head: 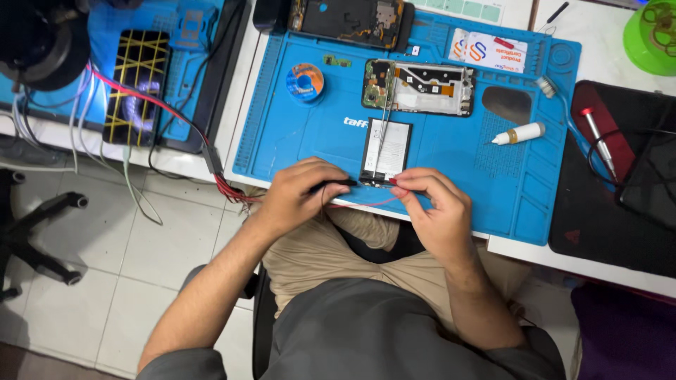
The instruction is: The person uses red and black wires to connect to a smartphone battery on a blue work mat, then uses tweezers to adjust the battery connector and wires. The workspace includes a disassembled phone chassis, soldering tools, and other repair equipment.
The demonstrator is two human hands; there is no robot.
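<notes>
The phone battery point(385, 151) lies on the blue repair mat point(296, 134), its long axis pointing away from the person and its near end between both hands. The left hand point(299, 197) pinches a black probe point(338, 184) and the right hand point(433, 204) a red probe point(391, 182), both tips at this near edge. Around the mat are an opened phone point(422, 88), a solder wick spool point(305, 82), a small glue bottle point(519, 134), white table and tiled floor.

1. A single head view looks steeply down from above the seated person.
2. It faces forward across the lap to the surface point(605, 63) edge.
3. Both hands sit near mid-frame, at arm's reach; floor point(105, 281) fills the left.
</notes>
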